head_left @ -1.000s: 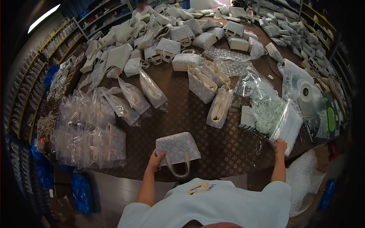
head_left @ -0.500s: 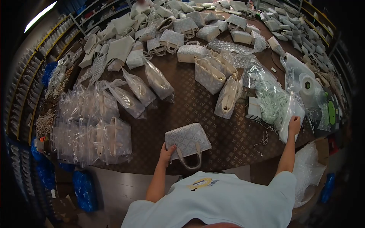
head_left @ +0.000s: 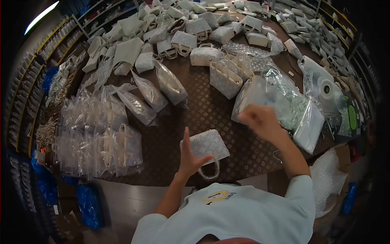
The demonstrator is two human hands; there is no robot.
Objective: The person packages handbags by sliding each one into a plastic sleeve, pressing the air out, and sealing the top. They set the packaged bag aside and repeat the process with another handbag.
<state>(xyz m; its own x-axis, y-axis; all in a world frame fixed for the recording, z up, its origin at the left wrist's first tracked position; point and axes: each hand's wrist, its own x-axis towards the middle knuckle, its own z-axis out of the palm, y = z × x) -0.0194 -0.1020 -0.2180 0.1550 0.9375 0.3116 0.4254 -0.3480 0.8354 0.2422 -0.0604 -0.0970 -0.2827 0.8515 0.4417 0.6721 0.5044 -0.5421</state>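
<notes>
Item 1: patterned handbag, qty. 1, on brown table in front of you, handle twd. your body.
Item 2: your L hand, fingers spread, thumb out wide, at bag's L side; contact unclear.
Item 3: your R hand, blurred, fingers curled, by hazy clear plastic; can't tell if pinching it.
Item 4: plastic sleeves, R of your R hand.
Item 5: wrapped bags, in rows, far L.

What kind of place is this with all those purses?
Probably a workshop or packing room for purses: it has a big heap of purses, many wrapped purses and a plastic roll.
</notes>
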